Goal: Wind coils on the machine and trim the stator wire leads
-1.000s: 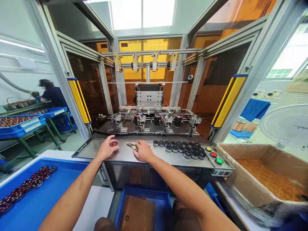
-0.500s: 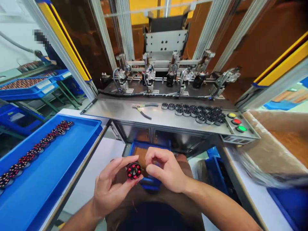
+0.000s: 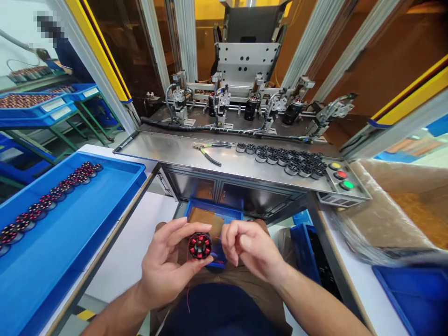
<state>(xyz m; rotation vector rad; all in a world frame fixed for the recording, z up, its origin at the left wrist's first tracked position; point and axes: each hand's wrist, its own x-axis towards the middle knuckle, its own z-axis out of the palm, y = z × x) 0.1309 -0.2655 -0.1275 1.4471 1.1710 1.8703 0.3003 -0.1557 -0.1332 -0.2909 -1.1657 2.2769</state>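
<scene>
**Firm edge grip on the wound ring [image 3: 200, 255], slack for the loose strand [image 3: 187, 296]**

The left hand [image 3: 170, 266] pinches the wound ring by its outer edge, fingers above and thumb below, with the red coils facing up toward the worker. That looks a sound hold to me: pressure on the edge should trouble the windings less than a thumb laid across them.

Just to the right of the ring, and apart from it, the right hand [image 3: 250, 247] has its fingers curled in. Whether it pinches a fine wire end I can't tell. If it does, I'd keep any pull light and straight, since wire this thin probably kinks or snaps easily.

The strand dangles below the ring, in front of the dark clothing [image 3: 224, 310], and could well snag on a finger; best keep it free.

Beyond the ring and lower down is a blue bin [image 3: 231, 216]. Farther beyond it runs the steel surface [image 3: 164, 148], where pliers [image 3: 202, 148] lie with handles spread; to the ring's far right, black rings [image 3: 290, 158] crowd together. Well left of the ring, a blue tray [image 3: 87, 219] carries more red-wound rings [image 3: 49, 200] in a line.
</scene>
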